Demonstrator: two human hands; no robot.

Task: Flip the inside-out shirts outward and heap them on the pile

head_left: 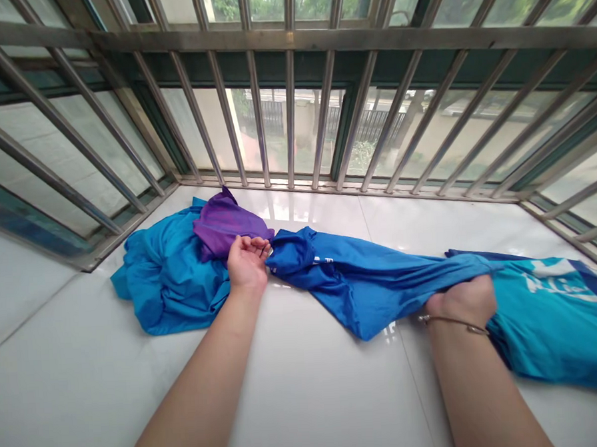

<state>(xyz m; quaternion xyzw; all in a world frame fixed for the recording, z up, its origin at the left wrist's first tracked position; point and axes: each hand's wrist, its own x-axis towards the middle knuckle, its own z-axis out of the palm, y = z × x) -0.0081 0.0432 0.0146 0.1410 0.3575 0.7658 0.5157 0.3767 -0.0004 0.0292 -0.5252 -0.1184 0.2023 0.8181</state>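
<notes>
Fingers of left hand (247,261) curl on one end of blue garment (351,281), right hand (463,299) bunches its middle; pull taut & level w/ both, clear of purple cloth (227,222) by back edge of sill (307,383).

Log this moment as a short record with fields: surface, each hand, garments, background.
surface: glossy white tiled ledge beside a window
left hand: left hand, palm up, fingers curled on one end of the royal-blue shiny fabric garment
right hand: right hand, thin bracelet at the wrist, grip closed on the bunched other part of the same garment
garments: crumpled purple cloth lying on a turquoise-blue heap of fabric; turquoise garment with white print at far right
background: grey metal window bars, greenery outside
</notes>
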